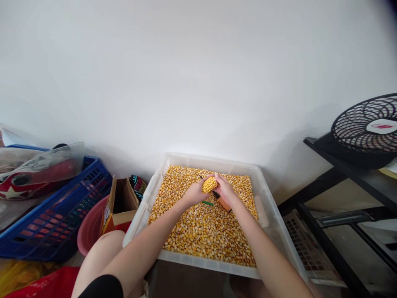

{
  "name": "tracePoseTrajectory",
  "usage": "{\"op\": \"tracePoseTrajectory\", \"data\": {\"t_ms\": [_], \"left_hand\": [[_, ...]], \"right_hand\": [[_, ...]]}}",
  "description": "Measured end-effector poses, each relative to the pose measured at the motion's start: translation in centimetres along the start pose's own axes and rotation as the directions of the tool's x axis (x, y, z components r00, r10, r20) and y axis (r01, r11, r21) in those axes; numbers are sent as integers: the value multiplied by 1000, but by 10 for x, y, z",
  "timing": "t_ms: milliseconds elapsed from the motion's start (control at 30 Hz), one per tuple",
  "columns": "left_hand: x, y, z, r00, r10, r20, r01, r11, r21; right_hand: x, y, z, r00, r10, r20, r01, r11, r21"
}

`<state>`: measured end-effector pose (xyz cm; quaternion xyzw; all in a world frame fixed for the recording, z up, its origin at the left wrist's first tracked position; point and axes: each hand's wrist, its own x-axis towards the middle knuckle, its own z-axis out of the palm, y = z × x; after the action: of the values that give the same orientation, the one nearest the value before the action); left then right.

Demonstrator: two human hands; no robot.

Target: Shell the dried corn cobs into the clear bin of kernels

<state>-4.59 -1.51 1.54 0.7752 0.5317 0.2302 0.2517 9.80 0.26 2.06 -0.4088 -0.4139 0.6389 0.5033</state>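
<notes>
A yellow ear of corn (209,185) is held up over a bin of loose kernels, its rows of kernels facing me. My left hand (195,193) is closed around its left side. At its right end, my right hand (226,190) has its fingers bent against the ear, the thumb near the top. Some of the fingertips are hidden. Below my right wrist lies an orange-brown block-like piece (223,204), partly covered, with something dark beside it. A small green strip (207,203) rests on the corn kernels (211,236) just under the ear.
The translucent plastic bin (269,198) stands against the white wall. To its left are an open cardboard box (125,217), a pink basin (89,221) and a loaded blue basket (40,225). On the right, a black fan (366,124) sits on a black metal frame (328,165).
</notes>
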Motion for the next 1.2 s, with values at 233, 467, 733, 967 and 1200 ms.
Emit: {"op": "tracePoseTrajectory", "data": {"t_ms": [233, 467, 733, 967, 1200], "left_hand": [[-2, 6, -3, 999, -27, 43, 19, 984, 178], [-1, -1, -1, 1000, -22, 13, 22, 1000, 4], [0, -6, 4, 1000, -20, 3, 20, 983, -183], [0, -11, 6, 980, -63, 190, 140, 892, -429], [-1, -8, -1, 971, -9, 240, 149, 807, -572]], "right_hand": [[2, 10, 3, 987, -29, -157, 13, 995, -102], [1, 5, 4, 1000, -17, -2, 17, 993, 121], [-3, 8, 12, 999, -18, -47, 21, 997, 72], [2, 20, 6, 998, -6, -70, 8, 999, 34], [-1, 14, 10, 997, -25, -71, 27, 999, 28]]}}
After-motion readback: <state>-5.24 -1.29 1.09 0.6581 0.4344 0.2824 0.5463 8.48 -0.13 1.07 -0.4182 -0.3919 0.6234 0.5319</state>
